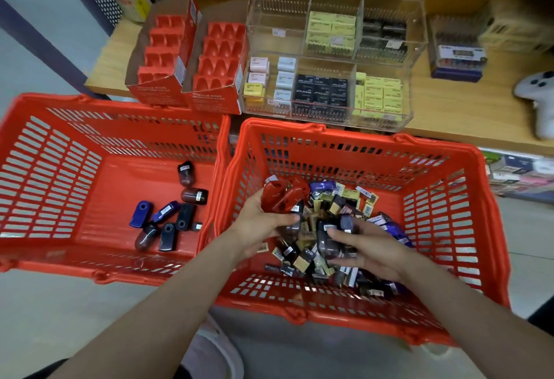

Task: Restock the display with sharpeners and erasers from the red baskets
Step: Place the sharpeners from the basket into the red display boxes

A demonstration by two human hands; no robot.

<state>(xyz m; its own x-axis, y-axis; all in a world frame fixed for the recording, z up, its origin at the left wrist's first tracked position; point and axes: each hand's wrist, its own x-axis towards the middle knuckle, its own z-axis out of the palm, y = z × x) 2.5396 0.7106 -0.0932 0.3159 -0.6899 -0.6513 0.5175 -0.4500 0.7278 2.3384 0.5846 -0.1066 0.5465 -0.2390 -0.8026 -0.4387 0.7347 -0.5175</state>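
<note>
Two red baskets stand on the floor. The right basket [434, 187] holds a heap of sharpeners and wrapped erasers [329, 219]. My left hand [263, 222] is inside it, closed around several red sharpeners [284, 195]. Beside it, my right hand [365, 246] grips a dark sharpener [331, 240] over the heap. The left basket [60, 169] holds several loose blue, black and brown sharpeners [168, 219]. On the wooden shelf behind stand two red cardboard sharpener trays [218, 58] with bare slots and a clear acrylic eraser display [329, 79].
The acrylic display's top-left compartment [278, 19] has nothing in it; others hold yellow, black, pink and white erasers. A white game controller [539, 100] lies at the shelf's right. Boxed goods [458, 58] stand behind it. Lower shelves with stock [521, 175] show at right.
</note>
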